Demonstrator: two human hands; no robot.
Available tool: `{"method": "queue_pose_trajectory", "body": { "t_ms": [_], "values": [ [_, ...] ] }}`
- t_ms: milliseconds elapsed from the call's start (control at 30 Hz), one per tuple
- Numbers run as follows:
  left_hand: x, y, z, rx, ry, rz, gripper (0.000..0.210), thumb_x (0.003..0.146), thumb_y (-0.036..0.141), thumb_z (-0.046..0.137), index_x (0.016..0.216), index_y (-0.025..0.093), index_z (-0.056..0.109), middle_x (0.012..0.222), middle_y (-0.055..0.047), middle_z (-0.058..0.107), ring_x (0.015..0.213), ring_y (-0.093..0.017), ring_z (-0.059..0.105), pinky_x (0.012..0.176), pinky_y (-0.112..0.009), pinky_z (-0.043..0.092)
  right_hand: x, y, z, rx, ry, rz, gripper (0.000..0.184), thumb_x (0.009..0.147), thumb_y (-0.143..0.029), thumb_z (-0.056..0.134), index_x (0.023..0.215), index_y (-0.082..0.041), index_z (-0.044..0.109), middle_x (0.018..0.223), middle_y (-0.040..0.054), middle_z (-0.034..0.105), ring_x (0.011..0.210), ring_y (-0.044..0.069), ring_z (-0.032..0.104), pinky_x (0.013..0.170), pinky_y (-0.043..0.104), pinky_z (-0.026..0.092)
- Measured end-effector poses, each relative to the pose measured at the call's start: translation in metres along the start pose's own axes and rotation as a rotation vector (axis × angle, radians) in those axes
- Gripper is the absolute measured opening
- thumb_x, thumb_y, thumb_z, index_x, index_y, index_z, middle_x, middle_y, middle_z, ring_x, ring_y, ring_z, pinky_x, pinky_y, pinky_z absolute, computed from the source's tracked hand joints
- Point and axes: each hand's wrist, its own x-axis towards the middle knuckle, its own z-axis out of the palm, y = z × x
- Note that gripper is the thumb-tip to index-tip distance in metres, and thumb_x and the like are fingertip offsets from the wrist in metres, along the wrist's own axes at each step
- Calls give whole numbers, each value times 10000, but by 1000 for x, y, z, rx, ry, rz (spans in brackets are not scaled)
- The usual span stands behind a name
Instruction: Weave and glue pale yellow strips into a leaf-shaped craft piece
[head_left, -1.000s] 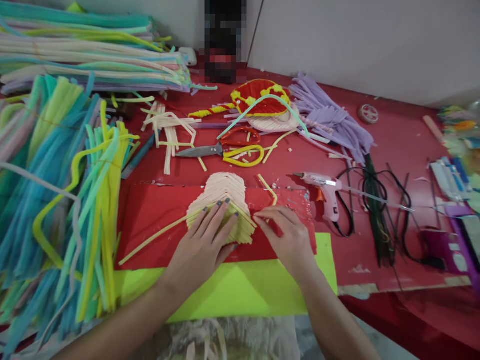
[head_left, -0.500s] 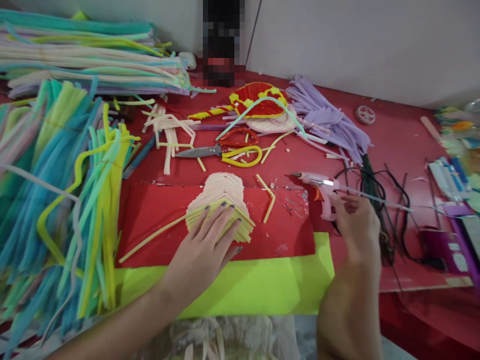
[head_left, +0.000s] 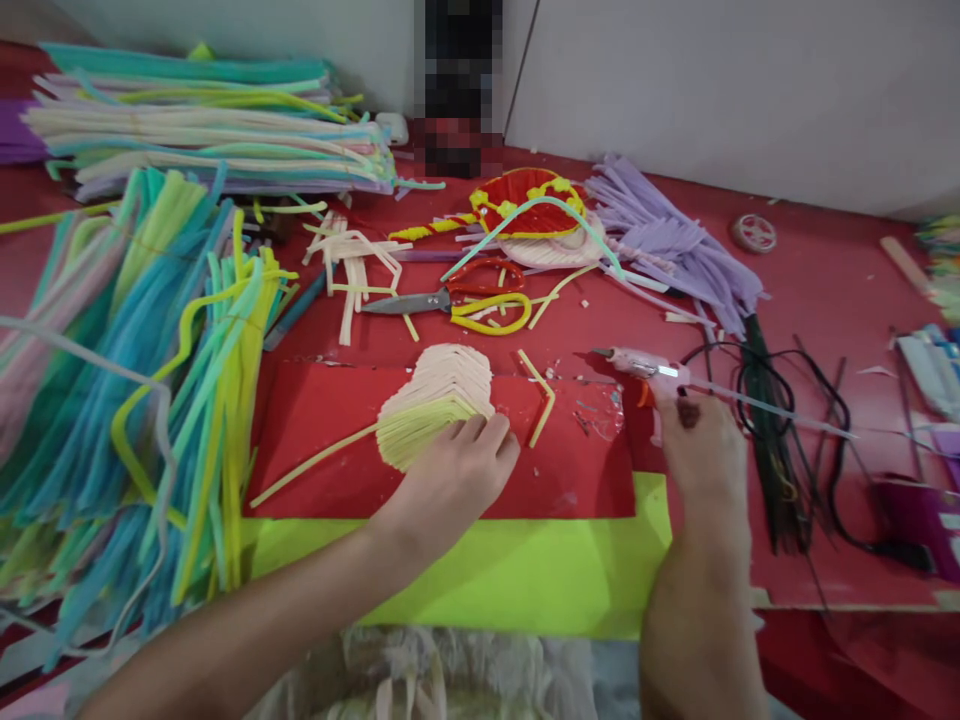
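Note:
On a red board (head_left: 577,475) lies a flat piece of pipe cleaners (head_left: 420,425) bent into V-shaped rows, pale pink above and pale yellow below. One long yellow pipe cleaner (head_left: 315,462) sticks out from it to the lower left. My left hand (head_left: 454,470) is closed at the piece's right edge, its curled fingers on the yellow ends, which they partly hide. My right hand (head_left: 701,440) is wrapped round the handle of a pink glue gun (head_left: 637,362), whose nozzle points left. A clear glue stick (head_left: 772,402) runs out of the gun's back.
Scissors (head_left: 442,302) with red and yellow handles lie beyond the board. Bundles of coloured pipe cleaners (head_left: 150,260) crowd the left side. A purple pipe-cleaner bouquet (head_left: 675,240) lies at the back right. Black cable (head_left: 832,420) loops right of the gun. A bent yellow piece (head_left: 541,395) rests on the board.
My left hand has gone from lying spread across the yellow rows to curled at their right edge. My right hand has closed further round the glue gun's handle. The view has shifted slightly left.

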Motion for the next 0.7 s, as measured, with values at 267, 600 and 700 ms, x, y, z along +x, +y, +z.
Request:
{"method": "queue_pose_trajectory", "body": {
  "t_ms": [267, 600, 700],
  "values": [
    [12, -11, -3, 19, -26, 174, 63, 862, 108, 567, 860, 162, 598, 901, -47, 650, 825, -203, 651, 678, -323, 526, -1, 3, 11, -60, 42, -50, 581, 913, -633, 284, 999, -131, 563, 958, 221, 633, 908, 343, 601, 764, 473, 455],
    [-6, -19, 6, 51, 274, 142, 153, 913, 102, 479, 977, 171, 599, 939, -21, 669, 857, -161, 645, 640, -288, 490, -11, -10, -15, 60, 136, 94, 390, 926, -528, 404, 1057, -191, 551, 879, 138, 643, 772, 291, 597, 655, 381, 365],
    [-13, -17, 9, 30, 343, 81, 190, 913, 96, 475, 1050, 152, 593, 904, -21, 689, 795, -159, 655, 616, -290, 486, -17, -12, -23, 133, 208, 28, 382, 953, -480, 370, 1153, -189, 517, 920, 140, 640, 810, 296, 607, 676, 384, 370]
  ]
}}
